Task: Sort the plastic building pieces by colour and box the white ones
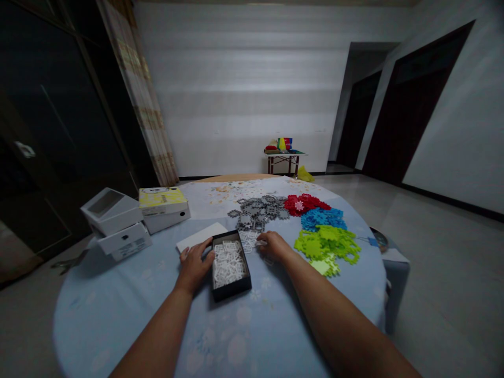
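A black open box [231, 290] stands on the table in front of me, filled with small white plastic pieces [228, 262]. My left hand [196, 266] lies against the box's left side, fingers apart, next to a flat white lid or card [202, 235]. To the right of the box my right hand [274, 245] reaches over a loose heap of the same white pieces [249, 240]. Its fingertips are closed at the heap's edge, seemingly on a white piece. Behind that heap spreads a pile of grey interlocking pieces [258, 210].
Red pieces [303, 205], blue pieces [323, 218] and lime-green pieces [326, 244] lie in piles at the right. White boxes [118, 226] and a yellow-topped box [164, 207] stand at the left. A stool [396, 283] is beside the round table's right edge.
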`<state>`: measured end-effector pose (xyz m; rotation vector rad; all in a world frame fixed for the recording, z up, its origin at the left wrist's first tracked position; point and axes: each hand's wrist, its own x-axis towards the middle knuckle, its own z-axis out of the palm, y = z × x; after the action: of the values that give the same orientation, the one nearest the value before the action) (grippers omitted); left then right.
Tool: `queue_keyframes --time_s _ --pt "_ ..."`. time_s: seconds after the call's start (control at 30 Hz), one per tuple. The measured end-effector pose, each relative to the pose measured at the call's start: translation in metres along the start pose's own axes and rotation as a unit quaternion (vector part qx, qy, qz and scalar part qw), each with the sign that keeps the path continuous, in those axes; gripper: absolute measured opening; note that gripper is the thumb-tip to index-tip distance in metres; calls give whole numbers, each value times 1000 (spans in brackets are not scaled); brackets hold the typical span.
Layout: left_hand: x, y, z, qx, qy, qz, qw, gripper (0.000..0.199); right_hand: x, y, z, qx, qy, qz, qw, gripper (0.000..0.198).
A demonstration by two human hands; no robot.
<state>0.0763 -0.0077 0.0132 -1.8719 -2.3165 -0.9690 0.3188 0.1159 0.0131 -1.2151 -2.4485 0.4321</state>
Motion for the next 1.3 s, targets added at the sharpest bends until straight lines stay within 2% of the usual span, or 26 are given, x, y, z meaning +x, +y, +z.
queue_keyframes --time_s 0.4,0.5,0.6,0.7,0.8,0.9,1.03,1.2,1.3 --pt "1 -5 3 1 5 7 1000 47 0 -4 -8 33 81 45 995 29" --pt "1 -4 3 5 6 6 1000 47 -4 -23 -21 82 108 2 991 29" --pt "0 -1 1 6 4 5 1000 48 -10 -56 -32 205 143 -80 965 27" --pt "-1 3 -1 8 3 3 1000 47 -16 -84 -33 265 120 -121 949 29" --pt "-1 3 -1 7 6 6 1000 46 -19 -96 -22 288 70 -133 946 35" --pt "-1 1 0 5 11 11 1000 45 -18 -95 -12 323 35 -133 936 38" --pt "-1 0 1 7 10 10 1000 46 -16 -87 -16 337 50 -115 933 29" --pt "0 1 0 1 8 6 1000 48 -13 -58 -39 212 85 -69 971 22" --pt "0 2 -1 2 10 7 1000 47 -13 -30 -49 99 44 -11 994 23"
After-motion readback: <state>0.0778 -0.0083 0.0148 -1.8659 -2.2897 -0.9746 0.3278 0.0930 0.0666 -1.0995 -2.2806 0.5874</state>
